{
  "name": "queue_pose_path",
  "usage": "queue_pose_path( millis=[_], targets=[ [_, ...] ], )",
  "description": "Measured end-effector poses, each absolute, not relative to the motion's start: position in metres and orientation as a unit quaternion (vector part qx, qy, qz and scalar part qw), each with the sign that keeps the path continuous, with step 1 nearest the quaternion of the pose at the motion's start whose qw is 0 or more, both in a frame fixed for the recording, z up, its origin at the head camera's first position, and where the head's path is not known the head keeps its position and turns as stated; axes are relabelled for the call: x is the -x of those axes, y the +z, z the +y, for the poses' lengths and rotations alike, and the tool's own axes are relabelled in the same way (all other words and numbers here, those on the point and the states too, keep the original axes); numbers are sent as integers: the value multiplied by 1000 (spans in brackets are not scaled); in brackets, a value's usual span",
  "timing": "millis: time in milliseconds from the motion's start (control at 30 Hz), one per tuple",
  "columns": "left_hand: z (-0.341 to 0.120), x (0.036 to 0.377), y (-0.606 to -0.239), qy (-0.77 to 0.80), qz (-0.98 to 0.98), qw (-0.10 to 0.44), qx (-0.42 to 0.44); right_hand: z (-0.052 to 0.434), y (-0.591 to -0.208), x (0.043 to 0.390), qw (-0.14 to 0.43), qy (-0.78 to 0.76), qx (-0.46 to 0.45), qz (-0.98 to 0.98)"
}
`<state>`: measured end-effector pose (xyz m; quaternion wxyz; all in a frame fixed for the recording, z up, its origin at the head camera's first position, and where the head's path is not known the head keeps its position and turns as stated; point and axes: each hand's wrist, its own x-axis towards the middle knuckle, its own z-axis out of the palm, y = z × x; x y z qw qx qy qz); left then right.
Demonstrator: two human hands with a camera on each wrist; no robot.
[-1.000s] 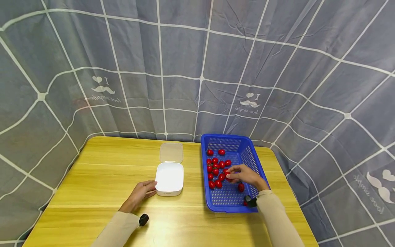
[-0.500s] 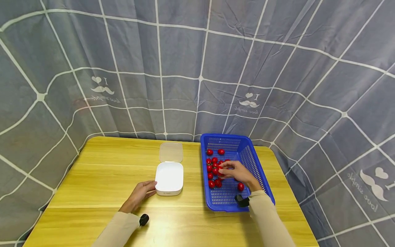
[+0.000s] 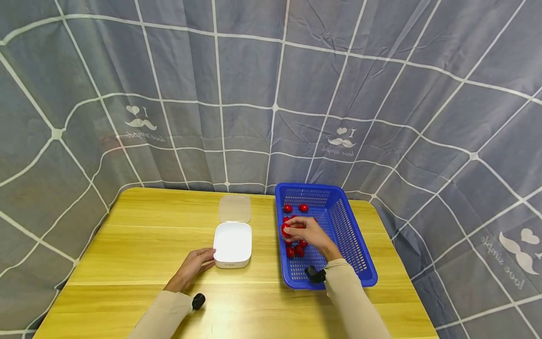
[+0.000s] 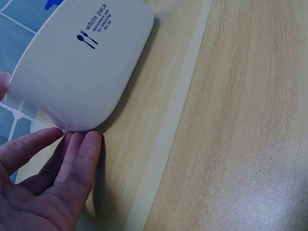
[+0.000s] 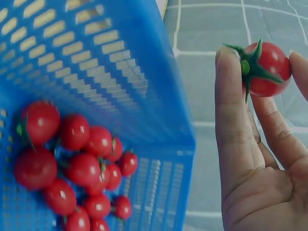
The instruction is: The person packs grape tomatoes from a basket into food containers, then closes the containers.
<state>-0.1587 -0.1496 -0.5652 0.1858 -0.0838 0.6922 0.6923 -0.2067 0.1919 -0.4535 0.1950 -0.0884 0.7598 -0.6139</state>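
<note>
The right hand (image 3: 311, 234) pinches one cherry tomato (image 5: 266, 68) between its fingertips and holds it above the left side of the blue basket (image 3: 354, 249), clear of the fruit below. The remaining tomatoes (image 5: 79, 168) lie in a loose cluster on the basket floor; two more sit apart near its far wall.

The left hand (image 3: 192, 266) rests on the desk (image 3: 139, 235) with its fingers extended, fingertips (image 4: 79, 154) touching the near left corner of the white lunch box (image 3: 232, 245). The box stands just left of the basket. Its clear lid (image 3: 235, 209) lies flat on the desk behind it, touching or nearly touching the box.

Progress, as a judgement: early. One tomato is lifted; no tomato is visible in the box from the head view, and the bulk of the fruit remains in the basket.
</note>
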Motion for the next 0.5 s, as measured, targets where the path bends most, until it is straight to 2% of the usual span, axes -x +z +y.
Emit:
queue_pose_path(
  millis=[500],
  targets=[
    [-149,160,-568,691,693,184,92,139,-460,219,197,-636,81,742]
  ],
)
